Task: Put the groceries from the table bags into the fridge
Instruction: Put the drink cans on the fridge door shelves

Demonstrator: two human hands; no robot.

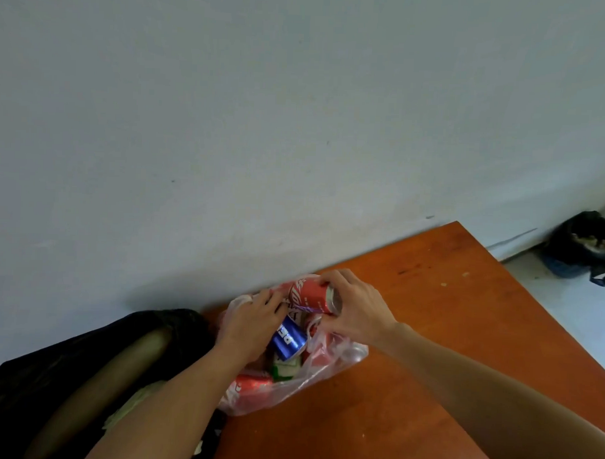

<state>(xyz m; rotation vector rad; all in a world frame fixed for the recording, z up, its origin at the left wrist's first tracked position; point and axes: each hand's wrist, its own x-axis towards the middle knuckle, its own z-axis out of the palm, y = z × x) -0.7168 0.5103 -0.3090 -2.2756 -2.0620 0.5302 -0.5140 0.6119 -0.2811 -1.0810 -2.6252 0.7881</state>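
Observation:
A clear plastic bag (327, 367) of drink cans lies on the orange-brown table (427, 354) by the wall. My right hand (356, 310) grips a red cola can (310, 295) by its top end, lifted sideways above the bag's mouth. My left hand (253, 325) reaches into the bag and is closed around a blue cola can (288, 338). More cans stay inside: a red one (251, 387) at the near end and a green-and-white one (284, 367) in the middle. The fridge is out of view.
A large black bag (83, 376) with pale contents sits on the table to the left, under my left forearm. A white wall stands right behind the table. On the floor at far right sits a dark bin bag (583, 246).

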